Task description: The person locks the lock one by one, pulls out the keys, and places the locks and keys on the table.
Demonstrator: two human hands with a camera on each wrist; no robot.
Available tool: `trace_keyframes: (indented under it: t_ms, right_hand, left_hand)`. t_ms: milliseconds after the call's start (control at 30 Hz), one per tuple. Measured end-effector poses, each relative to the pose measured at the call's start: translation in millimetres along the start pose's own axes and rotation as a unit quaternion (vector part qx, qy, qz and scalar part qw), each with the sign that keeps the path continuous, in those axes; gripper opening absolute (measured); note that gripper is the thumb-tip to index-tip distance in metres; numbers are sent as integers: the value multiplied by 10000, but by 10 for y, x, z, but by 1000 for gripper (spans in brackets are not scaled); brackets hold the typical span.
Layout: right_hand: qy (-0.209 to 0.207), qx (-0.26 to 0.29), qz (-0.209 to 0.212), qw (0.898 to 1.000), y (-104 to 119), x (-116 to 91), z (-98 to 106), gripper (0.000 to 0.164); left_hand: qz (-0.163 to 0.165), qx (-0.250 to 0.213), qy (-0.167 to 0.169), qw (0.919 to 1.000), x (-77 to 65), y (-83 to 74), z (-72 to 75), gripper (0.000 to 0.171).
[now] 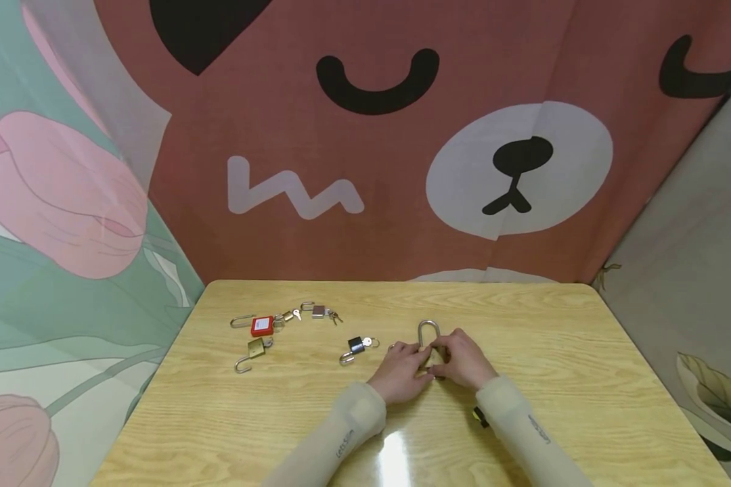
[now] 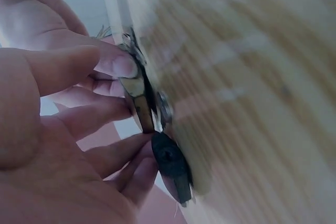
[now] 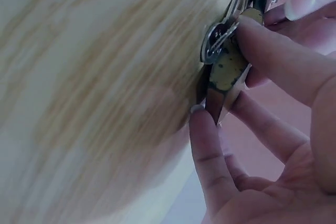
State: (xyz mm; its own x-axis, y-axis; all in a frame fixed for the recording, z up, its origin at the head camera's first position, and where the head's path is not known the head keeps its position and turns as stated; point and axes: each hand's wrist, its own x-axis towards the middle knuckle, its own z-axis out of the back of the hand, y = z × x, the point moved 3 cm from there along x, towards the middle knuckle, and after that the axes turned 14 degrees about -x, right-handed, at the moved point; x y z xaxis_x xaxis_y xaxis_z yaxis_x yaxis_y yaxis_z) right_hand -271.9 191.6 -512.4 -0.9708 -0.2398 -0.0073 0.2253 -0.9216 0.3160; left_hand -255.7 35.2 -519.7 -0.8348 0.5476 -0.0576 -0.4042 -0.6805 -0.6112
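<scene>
Both hands meet at a brass padlock [image 1: 431, 358] with a large silver shackle [image 1: 428, 325] pointing away from me. My right hand [image 1: 465, 358] pinches its body between thumb and fingers; the right wrist view shows keys [image 3: 213, 40] on a ring at its near end. My left hand [image 1: 399, 374] touches the padlock's side with fairly straight fingers; its thumb [image 2: 68, 66] looks apart from the lock. Near the left fingertips, a dark padlock [image 2: 170, 156] with a visible keyhole lies on the table in the left wrist view. The hands partly hide the brass body.
A black padlock [image 1: 356, 345] with a key lies left of the hands. Farther left are a red padlock [image 1: 262, 326], a brass padlock [image 1: 256, 348], a small brass padlock [image 1: 288, 316] and a silver padlock [image 1: 319, 312] with keys. A printed curtain [image 1: 341, 250] stands behind the table.
</scene>
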Motion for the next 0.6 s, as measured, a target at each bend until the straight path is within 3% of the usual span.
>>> trace_keyframes:
  t_ms: [200, 333, 467, 600]
  right_hand:
    - [29, -43, -36, 10000, 6, -40, 35, 42]
    - [-9, -166, -76, 9998, -2, -80, 54, 53]
    - [-241, -296, -23, 9993, -2, -103, 66, 62]
    - [-499, -289, 62, 9983, 21, -70, 74, 57]
  left_hand:
    - [-151, 203, -133, 9996, 6, 44, -35, 54]
    - [-304, -153, -282, 9990, -12, 89, 15, 47]
    - [-275, -651, -584, 9958, -87, 214, 186, 42]
    - [9, -873, -1144, 9896, -196, 485, 420, 44]
